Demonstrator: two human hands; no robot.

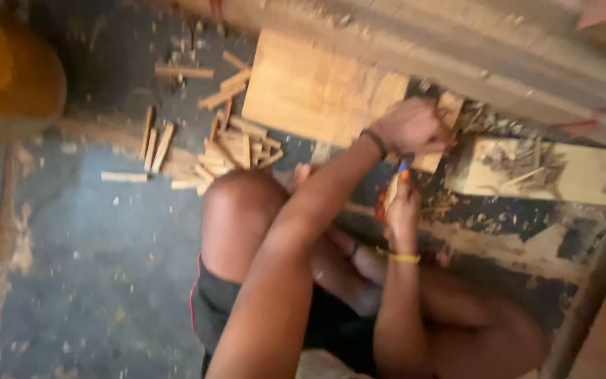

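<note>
Left hand [412,126] pinned a small wood piece [438,140] steady on the floor; right hand [402,203] gripped a knife [391,188] beside it.

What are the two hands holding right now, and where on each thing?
The left hand grips a small wood piece at its upper end. The right hand is wrapped round the handle of a tool; blur hides which tool.

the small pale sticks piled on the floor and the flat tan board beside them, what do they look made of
The small pale sticks look like raw, unfinished wood: matt, light tan, roughly split. The flat tan board also seems bare wood, with faint grain lines and no gloss, though blur leaves its finish uncertain. The left hand rests near its edge.
</note>
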